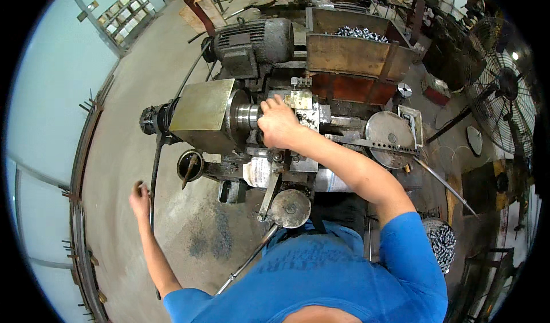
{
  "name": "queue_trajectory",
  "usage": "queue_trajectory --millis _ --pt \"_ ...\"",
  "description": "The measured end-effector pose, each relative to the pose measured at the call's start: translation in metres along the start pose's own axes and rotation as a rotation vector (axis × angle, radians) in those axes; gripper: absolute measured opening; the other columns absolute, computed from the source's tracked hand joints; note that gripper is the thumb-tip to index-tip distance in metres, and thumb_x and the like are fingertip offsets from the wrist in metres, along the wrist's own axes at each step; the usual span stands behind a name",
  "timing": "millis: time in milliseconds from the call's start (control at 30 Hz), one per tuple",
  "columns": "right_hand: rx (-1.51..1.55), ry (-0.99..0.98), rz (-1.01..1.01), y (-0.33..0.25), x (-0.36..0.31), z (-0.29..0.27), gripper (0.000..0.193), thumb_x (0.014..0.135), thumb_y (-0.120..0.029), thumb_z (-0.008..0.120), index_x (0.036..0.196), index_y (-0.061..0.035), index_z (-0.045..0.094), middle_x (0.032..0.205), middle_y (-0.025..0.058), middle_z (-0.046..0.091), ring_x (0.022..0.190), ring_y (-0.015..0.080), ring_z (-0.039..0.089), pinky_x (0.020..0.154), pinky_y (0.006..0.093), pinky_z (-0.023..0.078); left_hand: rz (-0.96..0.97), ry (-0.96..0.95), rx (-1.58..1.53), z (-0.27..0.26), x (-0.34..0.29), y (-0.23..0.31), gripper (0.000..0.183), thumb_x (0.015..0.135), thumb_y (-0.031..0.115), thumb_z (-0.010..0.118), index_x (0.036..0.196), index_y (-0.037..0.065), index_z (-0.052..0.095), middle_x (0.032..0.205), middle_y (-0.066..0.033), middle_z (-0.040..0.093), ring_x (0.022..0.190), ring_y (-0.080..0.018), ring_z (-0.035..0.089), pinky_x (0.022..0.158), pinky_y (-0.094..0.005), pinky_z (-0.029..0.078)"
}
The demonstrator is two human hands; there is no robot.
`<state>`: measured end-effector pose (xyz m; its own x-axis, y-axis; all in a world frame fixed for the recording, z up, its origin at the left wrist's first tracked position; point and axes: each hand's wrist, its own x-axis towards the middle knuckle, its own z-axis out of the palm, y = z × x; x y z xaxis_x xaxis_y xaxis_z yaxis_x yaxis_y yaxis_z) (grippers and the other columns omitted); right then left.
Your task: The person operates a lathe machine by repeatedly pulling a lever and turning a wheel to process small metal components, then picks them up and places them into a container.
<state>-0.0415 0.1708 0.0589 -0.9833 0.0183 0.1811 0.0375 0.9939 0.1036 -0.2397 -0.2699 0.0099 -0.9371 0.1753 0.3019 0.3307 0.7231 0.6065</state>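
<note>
My right hand (pixel 277 123) reaches across a small metal lathe. Its fingers are curled at the front of the shiny round spindle nose (pixel 246 116), beside the tool slide (pixel 303 108). Whatever those fingers grip is hidden by the hand. Out to the left, my left hand (pixel 139 200) is held in the air, apart from the machine. Its fingers are bent together, and anything between them is too small to make out. The boxy headstock cover (pixel 203 105) lies left of the spindle. A round handwheel disc (pixel 290 208) sits close to my body.
Behind the lathe are an electric motor (pixel 255 39) and a metal bin (pixel 355 51) holding small shiny parts. A dark pot (pixel 190 165) hangs at the left. A larger disc (pixel 389 139), a basket of parts (pixel 440 245) and a fan (pixel 507 85) are on the right.
</note>
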Motion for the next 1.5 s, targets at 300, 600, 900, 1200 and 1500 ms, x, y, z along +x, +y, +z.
queue_trajectory --millis 300,600,900,1200,1500 --pt "0.019 -0.247 -0.016 -0.005 0.030 0.021 0.029 0.064 -0.026 0.065 0.087 -0.0103 0.068 0.092 0.0130 0.064 0.092 0.0281 0.056 0.092 0.0435 0.031 -0.175 0.038 0.492 0.038 -0.114 0.034 0.040 0.070 0.038 0.069 0.083 0.002 0.059 0.070 -0.0186 0.061 0.070 -0.0366 0.061 0.063 -0.0446 0.046" --pt "-0.075 -0.210 -0.053 -0.008 0.015 0.010 0.026 0.070 -0.022 0.056 0.089 -0.0089 0.068 0.096 0.0164 0.062 0.097 0.0298 0.055 0.103 0.0490 0.023 -0.176 -0.389 0.056 0.032 -0.055 0.037 0.024 0.075 0.017 0.065 0.081 -0.004 0.057 0.060 -0.0141 0.059 0.052 -0.0233 0.060 0.049 -0.0346 0.049" --pt "-0.006 0.281 -0.030 0.073 -0.042 -0.068 0.035 0.051 -0.024 0.065 0.079 -0.0029 0.066 0.097 0.0176 0.052 0.101 0.0337 0.047 0.104 0.0463 0.027 -0.259 -0.357 -0.427 0.046 -0.054 -0.008 0.015 0.079 0.009 0.061 0.079 -0.005 0.054 0.057 -0.0073 0.054 0.046 -0.0164 0.055 0.043 -0.0299 0.049" --pt "0.079 0.549 0.482 0.194 -0.083 -0.046 0.051 0.057 -0.017 0.065 0.107 -0.0074 0.060 0.129 0.0257 0.039 0.113 0.0399 0.042 0.096 0.0414 0.037 -0.256 -0.329 -0.419 0.044 -0.053 0.001 0.016 0.078 0.010 0.062 0.074 -0.004 0.055 0.055 -0.0073 0.054 0.044 -0.0161 0.054 0.043 -0.0295 0.047" --pt "0.308 0.339 1.203 0.221 -0.339 0.018 0.041 0.058 -0.009 0.057 0.099 -0.0055 0.065 0.114 0.0155 0.057 0.100 0.0340 0.055 0.084 0.0353 0.045 -0.326 -0.343 -0.450 0.048 -0.052 -0.005 0.016 0.074 0.009 0.063 0.072 -0.005 0.055 0.057 -0.0094 0.055 0.047 -0.0171 0.056 0.044 -0.0307 0.050"
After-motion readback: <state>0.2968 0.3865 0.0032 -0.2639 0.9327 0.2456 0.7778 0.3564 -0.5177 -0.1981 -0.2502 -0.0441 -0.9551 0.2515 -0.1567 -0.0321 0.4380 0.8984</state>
